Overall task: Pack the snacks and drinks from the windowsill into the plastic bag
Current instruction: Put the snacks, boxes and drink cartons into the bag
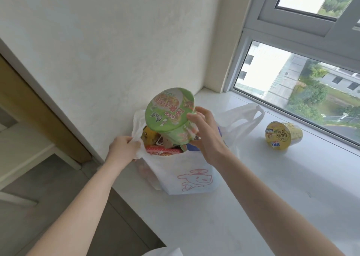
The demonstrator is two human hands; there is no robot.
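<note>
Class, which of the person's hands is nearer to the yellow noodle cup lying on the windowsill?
Right. The right hand holds the green cup over the bag; the left hand grips the bag's far edge, farther from the yellow noodle cup.

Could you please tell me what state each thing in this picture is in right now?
Plastic bag: standing on the windowsill, mouth open, already holding several snacks.
Green noodle cup: sealed, tilted, held above the bag's mouth.
Yellow noodle cup: sealed, lying on its side on the windowsill, not yet packed.
Left hand: grips the bag's left handle.
Right hand: holds the green noodle cup.
Window: lower pane closed.
</note>
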